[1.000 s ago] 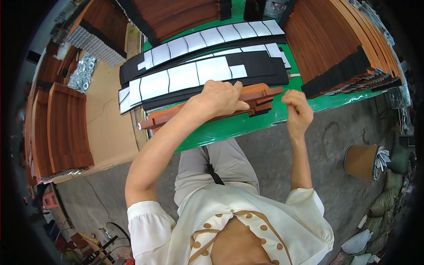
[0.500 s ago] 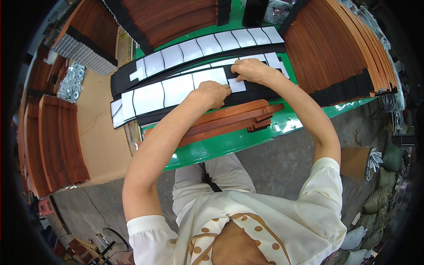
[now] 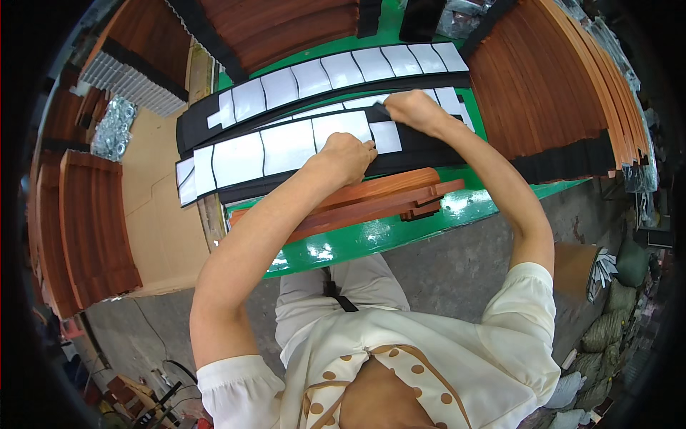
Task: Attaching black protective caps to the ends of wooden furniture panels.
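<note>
A long black strip (image 3: 246, 187) faced with white panels lies across the front of the table, and a second black strip with white panels (image 3: 309, 81) lies behind it. My left hand (image 3: 346, 154) presses on the front strip, its fingers closed together beside a small white square (image 3: 386, 137). My right hand (image 3: 417, 112) is closed in a pinch at the strip's far edge, on a small dark grey flap (image 3: 379, 110) that lifts there. The fingertips partly hide where the flap joins the strip. More white panels (image 3: 449, 100) show between the two strips.
Curved reddish-brown wooden slats (image 3: 357, 204) lie on the green table (image 3: 336, 247) in front of the strips. Stacked brown slats stand at the right (image 3: 539, 89), back (image 3: 286, 32) and left (image 3: 96, 222). Bagged metal parts (image 3: 114, 129) rest on cardboard (image 3: 161, 214).
My right hand has shifted slightly right and up, and a dark flap now shows at its fingertips. My left hand stays pressed on nearly the same spot. The view has shifted a little.
</note>
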{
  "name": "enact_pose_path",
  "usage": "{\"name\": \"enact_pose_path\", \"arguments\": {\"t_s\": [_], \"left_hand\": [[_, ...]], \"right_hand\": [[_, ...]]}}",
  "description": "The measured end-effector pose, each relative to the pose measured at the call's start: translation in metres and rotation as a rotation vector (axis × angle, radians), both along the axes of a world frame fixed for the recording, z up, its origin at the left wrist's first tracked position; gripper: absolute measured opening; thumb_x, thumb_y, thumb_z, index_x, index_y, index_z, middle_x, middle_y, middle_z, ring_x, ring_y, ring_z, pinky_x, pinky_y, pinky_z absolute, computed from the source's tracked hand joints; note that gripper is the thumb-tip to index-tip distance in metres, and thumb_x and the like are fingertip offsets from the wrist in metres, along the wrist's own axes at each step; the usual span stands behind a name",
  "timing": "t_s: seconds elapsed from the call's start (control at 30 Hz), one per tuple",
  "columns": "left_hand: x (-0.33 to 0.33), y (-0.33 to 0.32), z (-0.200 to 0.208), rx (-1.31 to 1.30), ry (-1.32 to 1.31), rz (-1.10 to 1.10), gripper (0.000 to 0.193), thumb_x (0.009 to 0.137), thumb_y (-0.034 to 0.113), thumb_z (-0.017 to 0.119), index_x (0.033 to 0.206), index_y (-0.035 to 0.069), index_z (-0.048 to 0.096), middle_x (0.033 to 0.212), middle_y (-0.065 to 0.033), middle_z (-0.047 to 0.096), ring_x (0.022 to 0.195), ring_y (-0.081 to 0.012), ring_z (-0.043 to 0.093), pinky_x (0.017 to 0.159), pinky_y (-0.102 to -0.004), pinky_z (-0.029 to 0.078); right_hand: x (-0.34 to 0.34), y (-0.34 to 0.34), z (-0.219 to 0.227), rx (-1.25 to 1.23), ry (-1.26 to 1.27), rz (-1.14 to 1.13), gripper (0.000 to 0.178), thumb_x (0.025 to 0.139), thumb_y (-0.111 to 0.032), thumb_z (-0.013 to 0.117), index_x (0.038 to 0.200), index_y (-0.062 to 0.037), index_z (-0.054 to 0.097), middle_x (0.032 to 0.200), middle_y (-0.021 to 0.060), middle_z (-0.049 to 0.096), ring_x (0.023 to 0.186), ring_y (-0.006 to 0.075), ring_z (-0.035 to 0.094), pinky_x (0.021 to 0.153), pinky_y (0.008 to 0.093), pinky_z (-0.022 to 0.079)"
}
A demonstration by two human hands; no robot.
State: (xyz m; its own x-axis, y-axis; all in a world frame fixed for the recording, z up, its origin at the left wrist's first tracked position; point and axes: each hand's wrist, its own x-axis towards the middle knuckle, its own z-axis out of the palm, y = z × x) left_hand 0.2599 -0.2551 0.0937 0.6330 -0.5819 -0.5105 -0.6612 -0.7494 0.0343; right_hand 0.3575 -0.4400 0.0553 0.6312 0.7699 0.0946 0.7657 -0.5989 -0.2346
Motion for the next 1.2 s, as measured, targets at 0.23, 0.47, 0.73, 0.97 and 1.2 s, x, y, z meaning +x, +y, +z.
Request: {"name": "enact_pose_path", "arguments": {"t_s": [0.23,0.47,0.73,0.97,1.2], "left_hand": [[0.013,0.021,0.01,-0.379,-0.038,0.349,0.027,0.085,0.03,0.055,0.105,0.016,0.066,0.094,-0.0156,0.066,0.084,-0.0323,0.063,0.074,-0.0409,0.05],[-0.029,-0.014,0.073,-1.086,0.032,0.598,0.037,0.084,0.034,0.065,0.083,-0.003,0.066,0.067,-0.005,0.06,0.064,-0.0101,0.054,0.06,-0.0267,0.044],[-0.066,-0.042,0.089,-1.044,0.079,0.525,0.025,0.083,0.022,0.061,0.08,-0.003,0.064,0.063,-0.0019,0.055,0.06,-0.006,0.047,0.056,-0.0231,0.04],[-0.081,-0.053,0.091,-1.093,0.013,0.417,0.018,0.08,0.014,0.059,0.081,-0.004,0.062,0.064,-0.006,0.058,0.06,-0.0101,0.052,0.058,-0.0269,0.044],[-0.086,-0.052,0.052,-1.229,-0.221,0.239,0.025,0.074,0.013,0.071,0.094,0.0,0.063,0.085,-0.0094,0.062,0.075,-0.0213,0.06,0.065,-0.0313,0.047]], "right_hand": [[-0.055,-0.012,0.062,0.578,0.783,-0.38,0.017,0.094,-0.014,0.046,0.092,0.001,0.053,0.091,0.0113,0.065,0.083,0.0169,0.066,0.07,0.0265,0.053],[-0.131,-0.033,0.088,0.388,-0.203,-0.123,0.01,0.078,-0.005,0.059,0.08,-0.0024,0.049,0.064,0.0103,0.058,0.055,0.0254,0.06,0.048,0.0369,0.047],[-0.166,-0.06,0.096,0.42,-0.461,-0.099,0.007,0.074,-0.005,0.063,0.078,-0.0053,0.057,0.069,0.0068,0.06,0.059,0.0214,0.061,0.051,0.0328,0.047],[-0.184,-0.083,0.111,0.608,0.2,-0.172,0.02,0.08,-0.014,0.067,0.097,-0.0031,0.067,0.081,0.0075,0.066,0.07,0.0161,0.062,0.061,0.027,0.048],[-0.18,-0.088,0.093,0.535,0.011,-0.184,0.024,0.075,-0.006,0.07,0.098,-0.0011,0.066,0.09,0.0098,0.066,0.082,0.0188,0.063,0.071,0.0285,0.05]]}}
